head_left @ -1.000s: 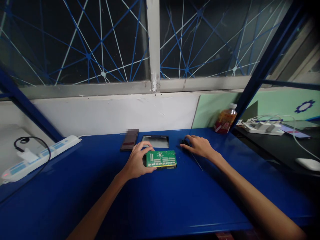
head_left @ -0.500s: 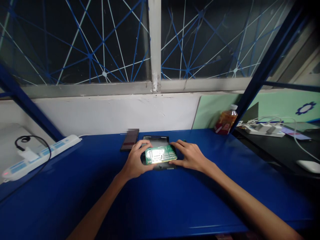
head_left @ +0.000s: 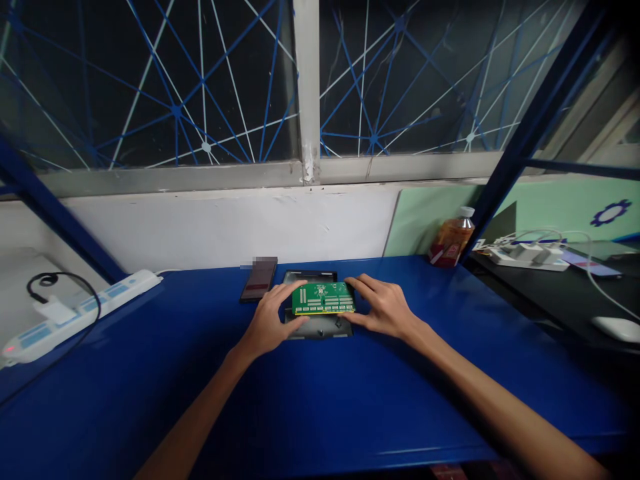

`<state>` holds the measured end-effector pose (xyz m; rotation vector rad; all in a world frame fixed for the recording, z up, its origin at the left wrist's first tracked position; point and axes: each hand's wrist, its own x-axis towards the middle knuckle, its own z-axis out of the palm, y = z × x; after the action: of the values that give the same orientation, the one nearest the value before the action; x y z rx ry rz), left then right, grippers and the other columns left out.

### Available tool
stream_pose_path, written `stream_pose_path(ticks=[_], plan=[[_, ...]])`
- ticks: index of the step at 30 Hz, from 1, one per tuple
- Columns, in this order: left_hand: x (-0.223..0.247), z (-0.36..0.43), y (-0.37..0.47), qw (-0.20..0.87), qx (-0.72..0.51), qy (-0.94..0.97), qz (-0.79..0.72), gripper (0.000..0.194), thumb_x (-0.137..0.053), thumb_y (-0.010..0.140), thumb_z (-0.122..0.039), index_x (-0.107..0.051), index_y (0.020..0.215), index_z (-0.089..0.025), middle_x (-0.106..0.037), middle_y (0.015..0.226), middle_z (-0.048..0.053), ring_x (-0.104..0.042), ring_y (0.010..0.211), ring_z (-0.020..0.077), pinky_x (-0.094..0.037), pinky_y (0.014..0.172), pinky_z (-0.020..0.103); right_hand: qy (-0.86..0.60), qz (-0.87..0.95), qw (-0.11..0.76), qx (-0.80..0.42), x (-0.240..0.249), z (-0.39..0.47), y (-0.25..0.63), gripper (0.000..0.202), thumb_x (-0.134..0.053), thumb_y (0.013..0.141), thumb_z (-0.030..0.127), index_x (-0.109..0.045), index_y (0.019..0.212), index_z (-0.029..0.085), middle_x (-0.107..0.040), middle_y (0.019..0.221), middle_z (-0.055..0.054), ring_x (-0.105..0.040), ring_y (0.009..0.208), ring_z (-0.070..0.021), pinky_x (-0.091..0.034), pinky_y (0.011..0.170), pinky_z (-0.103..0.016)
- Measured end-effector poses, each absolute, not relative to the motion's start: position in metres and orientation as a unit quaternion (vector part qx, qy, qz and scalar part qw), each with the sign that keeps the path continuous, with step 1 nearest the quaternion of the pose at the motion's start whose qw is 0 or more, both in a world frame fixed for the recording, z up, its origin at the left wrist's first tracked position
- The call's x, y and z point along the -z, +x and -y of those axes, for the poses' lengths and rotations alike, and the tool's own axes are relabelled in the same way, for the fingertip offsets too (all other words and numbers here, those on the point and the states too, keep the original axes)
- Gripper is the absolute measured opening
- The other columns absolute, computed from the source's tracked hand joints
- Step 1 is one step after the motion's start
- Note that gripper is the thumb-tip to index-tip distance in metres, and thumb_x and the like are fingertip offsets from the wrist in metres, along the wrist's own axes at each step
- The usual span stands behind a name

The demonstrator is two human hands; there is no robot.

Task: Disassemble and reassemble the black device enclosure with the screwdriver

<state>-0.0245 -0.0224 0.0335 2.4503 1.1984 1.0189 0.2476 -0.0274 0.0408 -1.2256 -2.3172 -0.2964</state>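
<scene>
A green circuit board (head_left: 324,298) with pale components and a yellowish front edge is held between my two hands. My left hand (head_left: 270,320) grips its left end, fingers at the far edge and thumb near the front edge. At the right end, my right hand (head_left: 383,307) pinches it the same way. Beneath the board lies a dark open casing (head_left: 320,327), partly hidden by the board and my fingers. I cannot tell whether the board touches the casing.
A dark phone (head_left: 259,279) lies left of the casing on the blue table (head_left: 310,407). A white power strip (head_left: 85,317) with a cable sits at the left. At the back right stands a drink bottle (head_left: 453,238); beyond it are a second power strip (head_left: 530,255) and a white mouse (head_left: 617,329).
The board has tilted in my hands, so the bright glare on it is gone and its components show. It has risen slightly, uncovering more of the casing's front part.
</scene>
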Motion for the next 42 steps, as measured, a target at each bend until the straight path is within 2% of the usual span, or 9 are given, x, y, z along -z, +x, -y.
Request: stream_pose_path(ticks=[6,15,21,27,31,35,38,40,42], plan=[[-0.035,0.023,-0.023,0.125,-0.367,0.821,-0.419,0.062,-0.062,0.076,-0.023,-0.041,0.134,-0.026,-0.052,0.132,0.007,-0.053,0.111,0.0273,-0.042,0.096,0.048,-0.457,0.845,0.254,0.110,-0.040,0.027,0.248,0.065,-0.044,0.083,0.063,-0.054,0.124,0.013,-0.064,0.104,-0.012,-0.060,0.071,-0.0180,-0.040,0.058,-0.028],[-0.031,0.021,-0.024,0.124,-0.392,0.816,-0.407,0.057,-0.059,0.075,-0.019,-0.045,0.130,-0.025,-0.059,0.120,0.007,-0.057,0.104,0.0261,-0.046,0.092,0.046,-0.450,0.846,0.275,0.075,-0.039,0.025,0.250,0.065,-0.047,0.082,0.061,-0.051,0.127,0.013,-0.062,0.107,-0.013,-0.060,0.073,-0.0182,-0.044,0.061,-0.030],[-0.036,0.022,-0.026,0.137,-0.375,0.823,-0.403,0.055,-0.066,0.075,-0.030,-0.050,0.128,-0.024,-0.059,0.114,0.007,-0.058,0.101,0.0253,-0.049,0.087,0.044,-0.428,0.852,0.301,0.006,-0.041,0.022,0.252,0.066,-0.054,0.078,0.059,-0.053,0.125,0.013,-0.062,0.098,-0.009,-0.057,0.067,-0.0146,-0.045,0.062,-0.029],[-0.041,0.023,-0.025,0.136,-0.377,0.824,-0.402,0.057,-0.066,0.077,-0.036,-0.050,0.130,-0.022,-0.059,0.115,0.008,-0.058,0.099,0.0247,-0.049,0.087,0.043,-0.436,0.850,0.297,-0.018,-0.046,0.022,0.251,0.067,-0.056,0.076,0.061,-0.056,0.121,0.013,-0.063,0.088,-0.007,-0.055,0.066,-0.0152,-0.044,0.061,-0.029],[-0.042,0.024,-0.024,0.143,-0.382,0.820,-0.402,0.049,-0.063,0.081,-0.038,-0.054,0.127,-0.022,-0.061,0.114,0.006,-0.058,0.101,0.0229,-0.047,0.090,0.039,-0.441,0.844,0.303,-0.041,-0.049,0.024,0.249,0.060,-0.055,0.078,0.060,-0.060,0.115,0.013,-0.064,0.084,-0.006,-0.055,0.066,-0.0153,-0.043,0.061,-0.029],[-0.041,0.023,-0.023,0.139,-0.396,0.806,-0.418,0.037,-0.061,0.083,-0.039,-0.062,0.116,-0.021,-0.065,0.105,0.005,-0.060,0.094,0.0205,-0.046,0.085,0.033,-0.457,0.821,0.323,-0.113,-0.054,0.027,0.245,0.048,-0.051,0.084,0.056,-0.063,0.108,0.017,-0.065,0.082,-0.005,-0.056,0.065,-0.0145,-0.042,0.061,-0.028],[-0.039,0.022,-0.023,0.130,-0.409,0.789,-0.440,0.026,-0.059,0.084,-0.040,-0.069,0.092,-0.017,-0.067,0.085,0.004,-0.061,0.078,0.0178,-0.046,0.073,0.027,-0.469,0.790,0.335,-0.209,-0.056,0.031,0.240,0.044,-0.044,0.089,0.053,-0.062,0.106,0.017,-0.062,0.071,-0.002,-0.056,0.059,-0.0134,-0.040,0.056,-0.026],[-0.038,0.021,-0.024,0.128,-0.411,0.777,-0.459,0.032,-0.057,0.085,-0.040,-0.065,0.069,-0.015,-0.063,0.068,0.002,-0.059,0.066,0.0157,-0.044,0.065,0.025,-0.461,0.771,0.344,-0.274,-0.057,0.033,0.237,0.042,-0.040,0.092,0.052,-0.061,0.103,0.018,-0.059,0.066,0.000,-0.055,0.056,-0.0127,-0.039,0.053,-0.025],[-0.038,0.021,-0.024,0.148,-0.410,0.762,-0.479,0.041,-0.055,0.086,-0.042,-0.056,0.056,-0.015,-0.058,0.056,0.000,-0.056,0.057,0.0141,-0.041,0.060,0.024,-0.444,0.750,0.361,-0.331,-0.056,0.035,0.235,0.039,-0.038,0.093,0.051,-0.060,0.096,0.018,-0.056,0.063,0.002,-0.053,0.053,-0.0116,-0.038,0.049,-0.024]])
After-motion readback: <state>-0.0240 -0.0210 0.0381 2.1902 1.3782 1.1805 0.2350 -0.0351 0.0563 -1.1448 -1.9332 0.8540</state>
